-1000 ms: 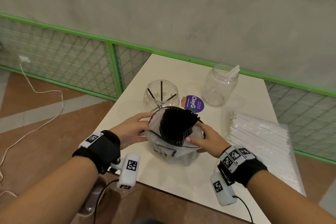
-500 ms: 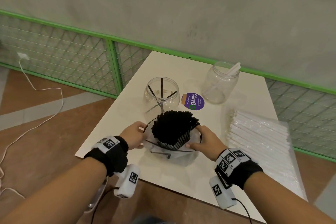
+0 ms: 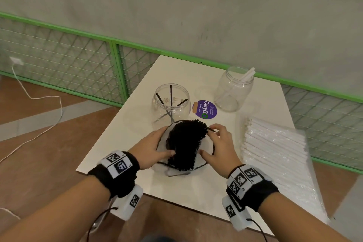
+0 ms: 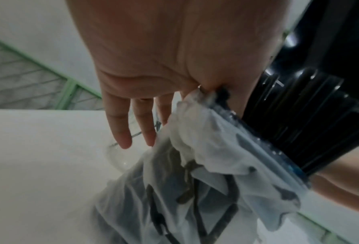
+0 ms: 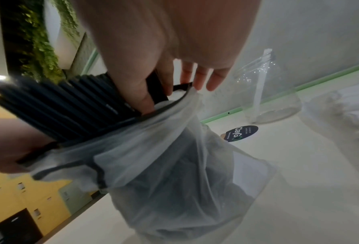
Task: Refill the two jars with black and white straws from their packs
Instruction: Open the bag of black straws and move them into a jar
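The pack of black straws [image 3: 185, 143] stands upright on the table [image 3: 196, 192], its thin white bag [image 5: 174, 165] bunched down around the bundle [image 4: 300, 115]. My left hand [image 3: 157, 144] holds the bag's left rim, thumb over the straw tops, fingers straight outside [image 4: 122, 132]. My right hand [image 3: 212, 141] pinches the right rim, thumb inside against the straws [image 5: 141, 99], fingers outside. Just behind stands a round jar [image 3: 170, 102] with three black straws. A taller jar [image 3: 234, 90] with white straws stands further right. The white straw pack [image 3: 275, 153] lies at the right.
A purple round sticker [image 3: 204, 109] lies between the jars. A green mesh fence [image 3: 117, 65] and grey wall run behind the table. A white cable [image 3: 49, 114] trails over the floor at the left. The table's near edge is below my wrists.
The bag has been pushed down, baring more of the black straws. Both hands have risen from the bag's sides to its rim, thumbs now against the bundle.
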### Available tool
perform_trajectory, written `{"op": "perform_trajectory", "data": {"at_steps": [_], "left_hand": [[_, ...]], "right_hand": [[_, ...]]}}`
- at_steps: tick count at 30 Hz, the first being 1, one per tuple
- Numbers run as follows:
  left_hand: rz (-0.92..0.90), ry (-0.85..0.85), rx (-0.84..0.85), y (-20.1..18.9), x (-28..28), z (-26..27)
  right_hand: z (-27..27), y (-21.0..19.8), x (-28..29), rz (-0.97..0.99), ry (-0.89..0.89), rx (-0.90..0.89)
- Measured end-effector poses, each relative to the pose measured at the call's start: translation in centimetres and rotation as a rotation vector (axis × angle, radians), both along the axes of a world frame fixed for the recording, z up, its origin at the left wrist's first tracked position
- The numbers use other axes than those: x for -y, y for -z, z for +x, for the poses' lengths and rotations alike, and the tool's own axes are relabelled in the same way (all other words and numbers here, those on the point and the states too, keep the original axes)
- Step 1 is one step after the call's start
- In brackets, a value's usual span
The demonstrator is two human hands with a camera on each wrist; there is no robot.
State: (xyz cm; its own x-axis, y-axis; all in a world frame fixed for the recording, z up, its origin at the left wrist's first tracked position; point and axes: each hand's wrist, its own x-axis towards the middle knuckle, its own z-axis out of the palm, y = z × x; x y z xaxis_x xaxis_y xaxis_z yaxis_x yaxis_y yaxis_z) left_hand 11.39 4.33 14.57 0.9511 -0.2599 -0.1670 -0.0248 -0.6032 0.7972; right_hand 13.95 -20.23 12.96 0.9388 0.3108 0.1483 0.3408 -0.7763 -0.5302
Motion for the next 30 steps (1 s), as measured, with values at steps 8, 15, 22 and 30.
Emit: {"op": "perform_trajectory", "data": {"at_steps": [8,15,22,30], "left_hand": [[-0.230,-0.178,-0.294,0.6,-0.7,0.0],[-0.502,-0.238,-0.530,0.4,0.0,-0.9],[-0.815,-0.373,-0.524,-0.1,-1.7,-1.3],[-0.612,-0.547,-0.430,1.7,-4.1,-1.7]], "right_hand": [[0.2,1.7,0.0,0.121,-0.160,-0.272],[0.4,2.0,-1.4,0.185,-0.154,-0.419],[1.0,0.7,-1.7,0.347,-0.129,-0.396],[1.3,1.6,-1.3,0.363,-0.060,-0.466]]}}
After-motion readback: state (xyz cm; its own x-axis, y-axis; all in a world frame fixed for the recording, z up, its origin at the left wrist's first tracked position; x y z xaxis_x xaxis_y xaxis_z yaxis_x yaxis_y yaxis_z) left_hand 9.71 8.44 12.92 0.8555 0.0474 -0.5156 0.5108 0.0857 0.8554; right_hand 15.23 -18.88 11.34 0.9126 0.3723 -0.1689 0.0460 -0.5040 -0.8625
